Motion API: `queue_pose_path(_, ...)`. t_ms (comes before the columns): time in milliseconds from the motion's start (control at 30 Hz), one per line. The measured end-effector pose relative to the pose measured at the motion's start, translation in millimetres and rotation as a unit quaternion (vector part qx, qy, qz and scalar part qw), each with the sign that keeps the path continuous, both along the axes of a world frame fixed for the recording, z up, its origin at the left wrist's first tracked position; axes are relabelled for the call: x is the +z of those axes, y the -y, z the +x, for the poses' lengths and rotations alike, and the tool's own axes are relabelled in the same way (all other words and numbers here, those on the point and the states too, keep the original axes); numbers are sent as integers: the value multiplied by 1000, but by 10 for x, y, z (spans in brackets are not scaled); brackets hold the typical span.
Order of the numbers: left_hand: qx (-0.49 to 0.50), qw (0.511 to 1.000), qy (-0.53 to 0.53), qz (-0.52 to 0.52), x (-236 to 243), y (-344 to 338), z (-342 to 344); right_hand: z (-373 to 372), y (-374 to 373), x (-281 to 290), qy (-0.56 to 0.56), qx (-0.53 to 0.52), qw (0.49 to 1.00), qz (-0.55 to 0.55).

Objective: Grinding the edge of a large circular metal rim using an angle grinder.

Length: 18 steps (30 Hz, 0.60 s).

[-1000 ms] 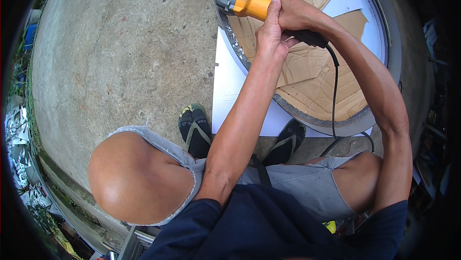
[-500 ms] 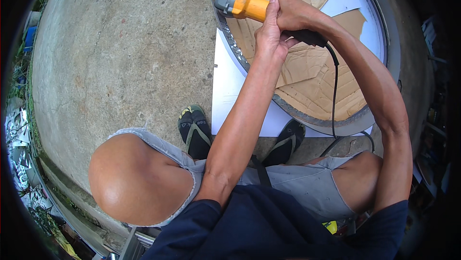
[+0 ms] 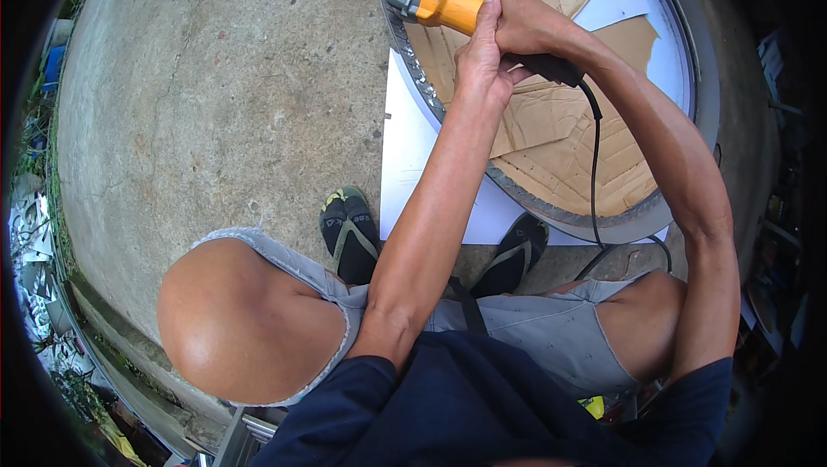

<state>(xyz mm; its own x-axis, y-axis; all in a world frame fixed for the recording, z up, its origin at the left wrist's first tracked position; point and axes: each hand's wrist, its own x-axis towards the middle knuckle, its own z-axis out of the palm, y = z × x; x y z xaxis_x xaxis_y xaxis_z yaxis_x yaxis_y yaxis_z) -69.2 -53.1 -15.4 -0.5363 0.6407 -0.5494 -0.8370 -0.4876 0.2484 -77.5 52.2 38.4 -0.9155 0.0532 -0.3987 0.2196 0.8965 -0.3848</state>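
Left hand and black cord had shifted slightly left; that hand and the right hand gripped the yellow grinder; a catch on the metal ring or slackened hold could have made it kick; its head lay far and left of both hands, at the ring's left edge.

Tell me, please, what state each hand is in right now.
Left hand: closed, holding the yellow grinder.
Right hand: closed, holding the same grinder.
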Motion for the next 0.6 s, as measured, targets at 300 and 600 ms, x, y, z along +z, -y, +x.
queue_pose_path(300,2,1000,-10,18,-44,-30,2,15,-38,-15,-8,8,1000,-5)
queue_pose_path(600,14,999,-12,27,-29,-12,-25,-42,13,35,-28,17,999,24)
